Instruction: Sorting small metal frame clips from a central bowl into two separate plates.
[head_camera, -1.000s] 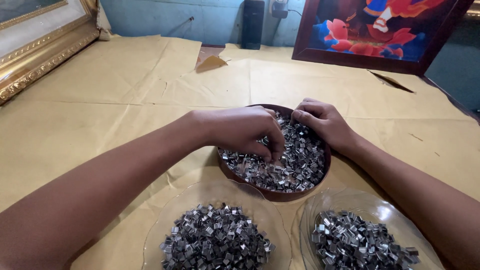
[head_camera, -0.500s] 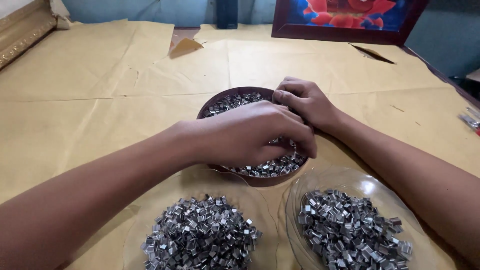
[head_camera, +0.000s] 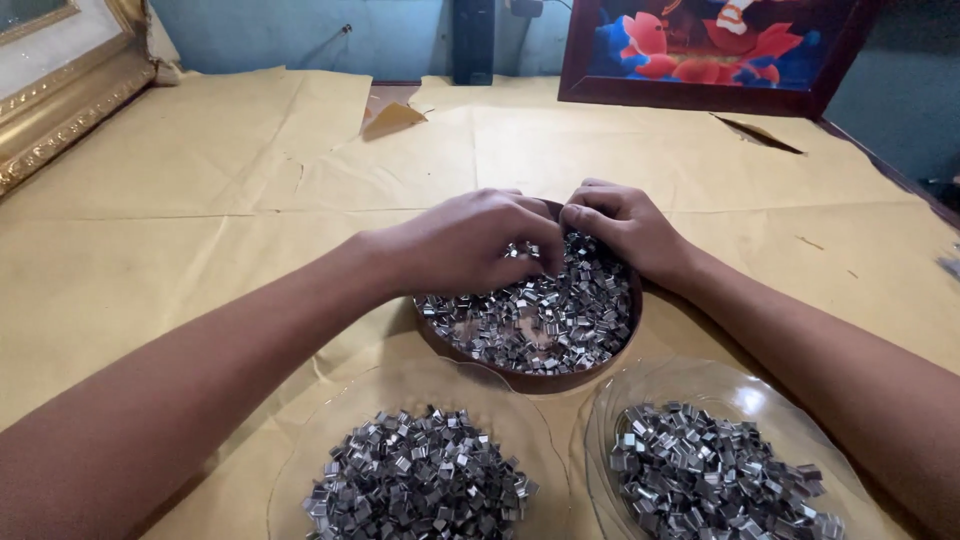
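Hands meet at the centre of the frame over a round dark brown bowl heaped with small shiny metal clips. Left hand curls, fingertips pinching clips; right hand is bent, fingers down in the pile, grasp unclear. Two clear glass plates of clips sit along the lower edge on tan paper.

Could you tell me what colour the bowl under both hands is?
Dark brown bowl, clearest in the head view.

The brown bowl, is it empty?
No, the brown bowl holds a heap of small shiny metal pieces, and both hands, left and right, are in it.
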